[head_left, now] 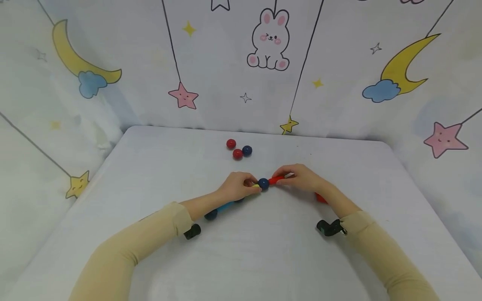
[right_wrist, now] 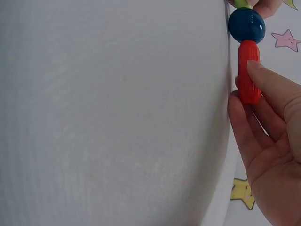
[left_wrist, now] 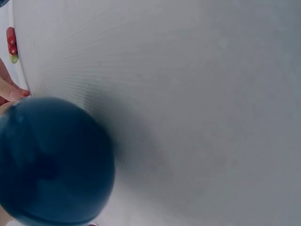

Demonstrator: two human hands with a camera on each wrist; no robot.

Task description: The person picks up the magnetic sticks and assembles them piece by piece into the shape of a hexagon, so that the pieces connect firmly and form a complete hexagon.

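Note:
My left hand (head_left: 238, 186) pinches a yellow-green rod (right_wrist: 243, 4) close to a dark blue ball (head_left: 263, 184). On the other side of that ball, a red ribbed rod (right_wrist: 249, 70) is held between the thumb and fingers of my right hand (head_left: 299, 177). The red rod's end meets the ball; how deep it sits cannot be told. Behind the left hand the chain runs on through another dark blue ball (head_left: 239, 200), a light blue rod (head_left: 225, 207) and an end ball (head_left: 211, 214). A blue ball (left_wrist: 56, 162) looms large in the left wrist view.
Two red balls (head_left: 231, 144) and a dark blue ball (head_left: 247, 151) lie at the back of the white table (head_left: 263, 259). A red piece (head_left: 321, 198) shows partly under the right forearm. Red and yellow-green pieces (left_wrist: 12, 44) appear at the left wrist view's edge.

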